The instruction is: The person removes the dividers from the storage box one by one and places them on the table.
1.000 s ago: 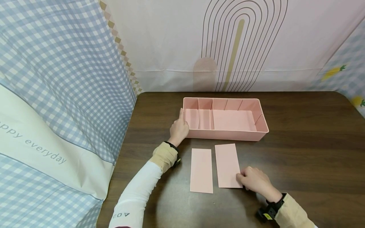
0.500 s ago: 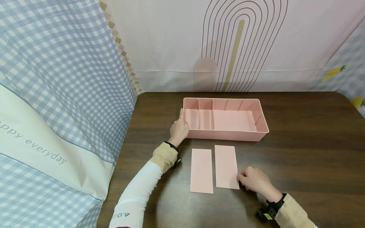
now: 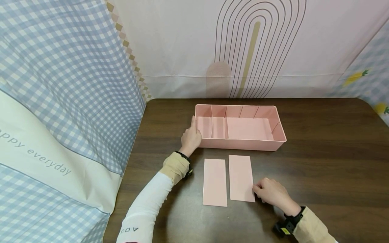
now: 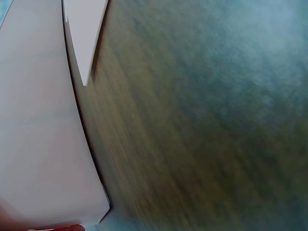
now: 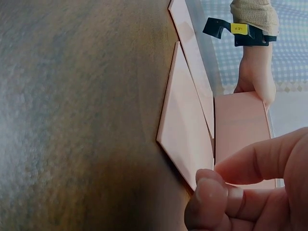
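A pink divided box [image 3: 240, 144] stands near the back of the table. My left hand [image 3: 191, 137] holds its front left corner, the index finger along the left wall. In the right wrist view, the left hand [image 5: 257, 77] shows at the box's end [image 5: 240, 115]. Two flat pink panels lie in front of the box: a left one [image 3: 214, 182] and a right one [image 3: 241, 178]. My right hand [image 3: 275, 193], fingers curled, is at the right panel's lower right edge. Its fingertips hide the panel's corner in the right wrist view; I cannot tell whether they pinch it.
Dividers form two narrow compartments [image 3: 219, 126] at the box's left and one wide compartment [image 3: 250, 127] at its right. The dark wooden table [image 3: 325, 141] extends to the right. Checked cloth [image 3: 76, 67] hangs at its left, and a patterned curtain [image 3: 170, 50] behind it.
The right panel has shifted slightly left and turned a little straighter since a second ago, drawing out from under my right fingers. Both hands, the box and the left panel stay in place.
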Demonstrator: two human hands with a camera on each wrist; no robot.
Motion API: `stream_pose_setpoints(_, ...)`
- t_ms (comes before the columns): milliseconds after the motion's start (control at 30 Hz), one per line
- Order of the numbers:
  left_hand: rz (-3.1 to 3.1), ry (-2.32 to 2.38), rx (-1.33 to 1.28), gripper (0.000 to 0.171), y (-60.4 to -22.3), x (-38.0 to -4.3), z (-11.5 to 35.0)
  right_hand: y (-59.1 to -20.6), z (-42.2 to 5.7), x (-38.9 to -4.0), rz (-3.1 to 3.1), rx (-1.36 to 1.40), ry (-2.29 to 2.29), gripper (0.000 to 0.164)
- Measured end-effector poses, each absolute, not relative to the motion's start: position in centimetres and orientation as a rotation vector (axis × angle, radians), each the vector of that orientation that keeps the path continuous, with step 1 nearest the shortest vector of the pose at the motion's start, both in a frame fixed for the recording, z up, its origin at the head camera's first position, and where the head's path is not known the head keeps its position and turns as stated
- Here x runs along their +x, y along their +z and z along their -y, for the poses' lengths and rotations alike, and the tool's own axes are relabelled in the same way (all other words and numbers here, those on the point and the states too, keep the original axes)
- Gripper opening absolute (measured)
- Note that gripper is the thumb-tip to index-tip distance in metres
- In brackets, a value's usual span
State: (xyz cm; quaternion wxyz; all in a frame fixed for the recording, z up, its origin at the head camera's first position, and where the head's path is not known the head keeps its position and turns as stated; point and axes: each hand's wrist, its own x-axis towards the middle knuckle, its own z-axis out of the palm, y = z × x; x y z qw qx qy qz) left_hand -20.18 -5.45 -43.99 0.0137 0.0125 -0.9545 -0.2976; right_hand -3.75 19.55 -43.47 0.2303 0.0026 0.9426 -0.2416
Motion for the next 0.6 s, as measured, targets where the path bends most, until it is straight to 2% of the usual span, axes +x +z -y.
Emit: stream_pose_setpoints(600,2.953,-0.904,0.043,0.058,-44.03,-20.15,5.39,-43.47,-19.46,-3.80,-2.601,0.000,-0.673,0.032)
